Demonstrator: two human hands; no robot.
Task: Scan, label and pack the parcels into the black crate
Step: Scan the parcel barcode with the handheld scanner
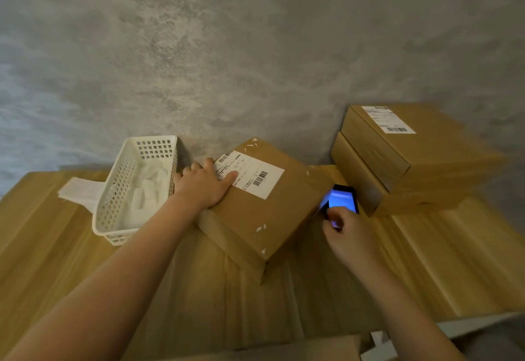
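The parcel (pixel 255 207) you are working on lies flat on the wooden table (pixel 426 261), turned at an angle, with its white shipping label (pixel 250 174) facing up so the barcodes can be read. Your left hand (pixel 206 185) rests on the near-left corner of that box, fingers spread and fairly straight, the thumb lying across the edge of the label; judging by this, you are steadying the box, or smoothing the label down, for the scan. Your right hand (pixel 345 235) has its fingers curled round the lower end of a handheld scanner (pixel 342 197), whose lit blue screen tilts up just beside the parcel's right edge. Two more parcels (pixel 412 156) sit stacked at the back right, well apart from your hands, the top one already labelled. A white basket (pixel 113 204) holding white paper slips stands just beside your left hand, within easy reach. The black crate is not in view, so packing looks not yet begun
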